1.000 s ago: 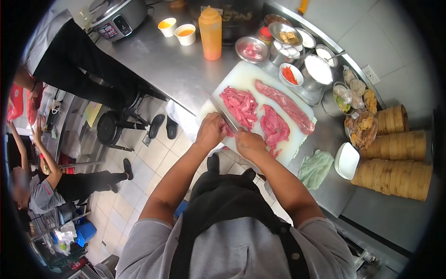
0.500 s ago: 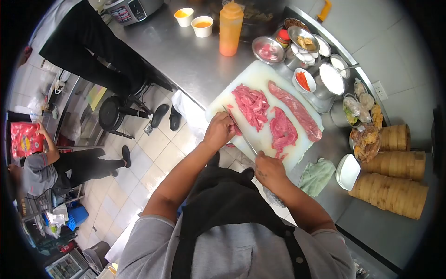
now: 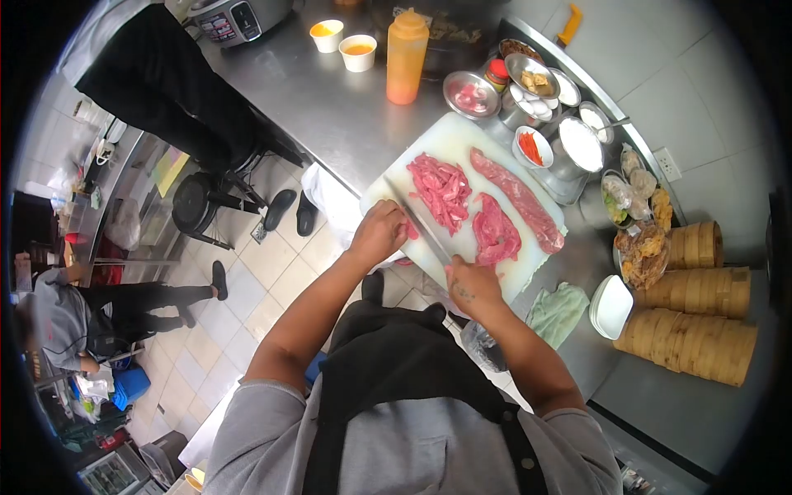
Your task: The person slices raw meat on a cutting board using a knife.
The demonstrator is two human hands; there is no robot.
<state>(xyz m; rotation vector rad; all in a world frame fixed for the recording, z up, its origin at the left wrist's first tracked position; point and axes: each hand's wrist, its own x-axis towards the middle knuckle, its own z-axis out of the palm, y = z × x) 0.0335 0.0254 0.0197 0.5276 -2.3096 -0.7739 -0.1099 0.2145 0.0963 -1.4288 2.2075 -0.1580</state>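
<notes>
My right hand (image 3: 473, 287) grips a knife (image 3: 422, 223) by its handle, and the blade lies slantwise over the near side of the white cutting board (image 3: 437, 136). Left of the blade, the curled fingers of my left hand (image 3: 381, 233) press on a small piece of raw meat (image 3: 412, 232) at the board's near edge. Beyond the blade lies a pile of sliced meat (image 3: 440, 190). To its right is a smaller heap of meat slices (image 3: 496, 233), and along the far right side stretches a long uncut strip of meat (image 3: 518, 200).
A squeeze bottle (image 3: 407, 58) and two cups with orange contents stand behind the board. Bowls of ingredients, including red strips (image 3: 529, 147), line the wall. A green cloth (image 3: 563, 315), white dishes (image 3: 611, 307) and bamboo steamers (image 3: 689, 345) are on the right. Two people are at left.
The knife blade has shifted away from my left fingers, showing more of its flat side. At left, a person's red bag has gone from view and their arm is lower.
</notes>
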